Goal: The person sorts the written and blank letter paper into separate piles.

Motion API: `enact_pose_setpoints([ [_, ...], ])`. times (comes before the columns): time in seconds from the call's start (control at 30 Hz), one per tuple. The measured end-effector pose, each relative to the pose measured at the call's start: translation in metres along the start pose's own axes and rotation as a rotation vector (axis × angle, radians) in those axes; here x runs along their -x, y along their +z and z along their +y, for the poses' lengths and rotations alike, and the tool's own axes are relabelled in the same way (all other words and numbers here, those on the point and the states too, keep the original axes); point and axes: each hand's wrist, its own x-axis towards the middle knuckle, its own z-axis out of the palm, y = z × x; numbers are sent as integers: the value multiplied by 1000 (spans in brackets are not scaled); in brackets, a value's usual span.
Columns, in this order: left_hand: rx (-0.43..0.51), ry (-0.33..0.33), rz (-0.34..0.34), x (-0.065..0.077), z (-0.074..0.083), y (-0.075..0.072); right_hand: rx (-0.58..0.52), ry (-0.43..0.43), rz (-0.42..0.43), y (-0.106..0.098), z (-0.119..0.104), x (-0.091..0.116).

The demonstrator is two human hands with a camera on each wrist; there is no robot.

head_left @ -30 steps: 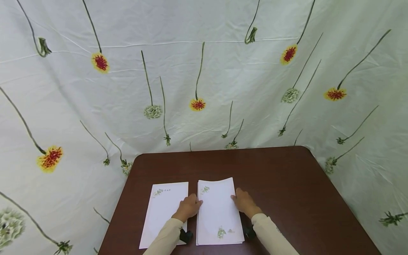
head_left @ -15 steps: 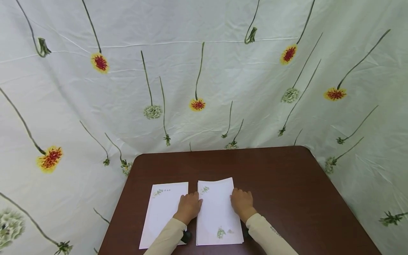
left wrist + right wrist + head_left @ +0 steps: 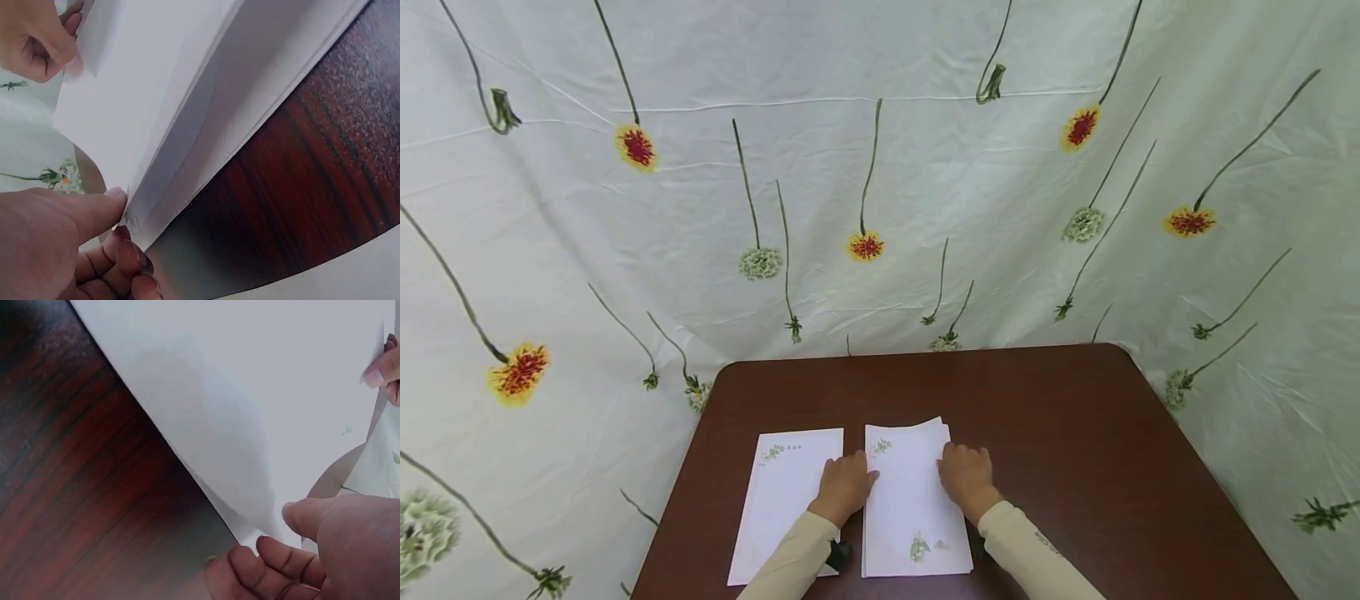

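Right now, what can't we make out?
Head view: print on the left sheet, too small to read.
Head view: how many sheets the stack holds; the top sheet hides the rest.
Head view: part of the left sheet, behind the left hand and left sleeve.
Right wrist view: most of the left hand, cut off by the right edge.
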Motion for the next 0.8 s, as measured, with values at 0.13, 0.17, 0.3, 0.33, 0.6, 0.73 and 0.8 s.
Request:
enact_pose_setpoints([
  [0.13,96,-32,-29,-1,-2,0,-64,-3,-9,0,4,-1],
  [0.17,116,-33,-29,-1,-2,0,-77,-7,-11,1,5,-1],
  [0.3,157,-34,-39,0,-2,-3,-105,-22,-5,0,8,-1],
  [0.33,164,-32,-37,0,-2,-3,-117,-22,-7,-1,8,-1],
  [0.6,130,-35,-23,0,0,-5,-208,13,-93,-12,6,-5],
  [0.73,20,-16,12,0,0,-5,-255,30,-106,-14,6,-5],
  [0.8,-12,-10,22,0,0,-6,-277,39,-112,-14,6,-5],
])
